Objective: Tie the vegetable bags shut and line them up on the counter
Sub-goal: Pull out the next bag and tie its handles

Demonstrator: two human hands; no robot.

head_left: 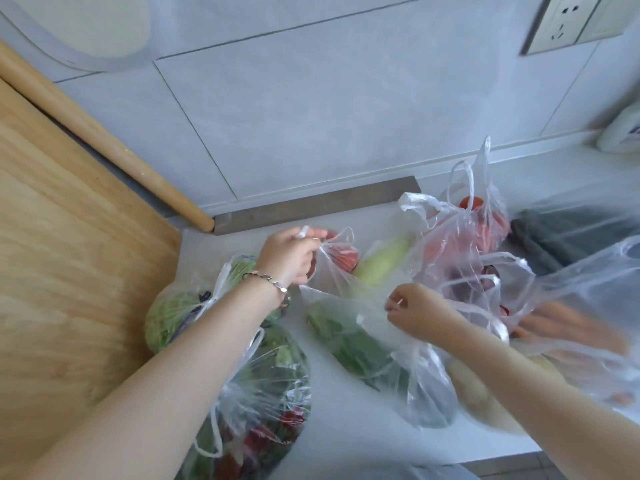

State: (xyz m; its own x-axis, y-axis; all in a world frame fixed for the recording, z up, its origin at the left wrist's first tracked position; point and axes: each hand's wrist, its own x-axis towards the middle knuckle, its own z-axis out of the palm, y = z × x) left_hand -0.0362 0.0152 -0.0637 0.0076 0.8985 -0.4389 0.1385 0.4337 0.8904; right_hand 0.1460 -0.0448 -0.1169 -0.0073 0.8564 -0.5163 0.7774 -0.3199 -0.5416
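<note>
Left hand (290, 257) grips tomato bag (341, 260) handle; right hand (417, 315), at four o'clock, pinches greens bag (349, 342), likely for knotting.

1. Wooden board (69, 271): pale, fills the left side, leaning upright.
2. Wooden rolling pin (104, 147): lies diagonally along the board's upper edge, with its rounded end near the grey strip.
3. Grey strip (311, 204): runs along the base of the wall.
4. Tiled wall (311, 116): pale grey with thin dark joints.
5. Wall socket (568, 22): upper right.
6. Grey cloth (561, 237): folded, far right.
7. White object (620, 133): right edge, blurred.
</note>
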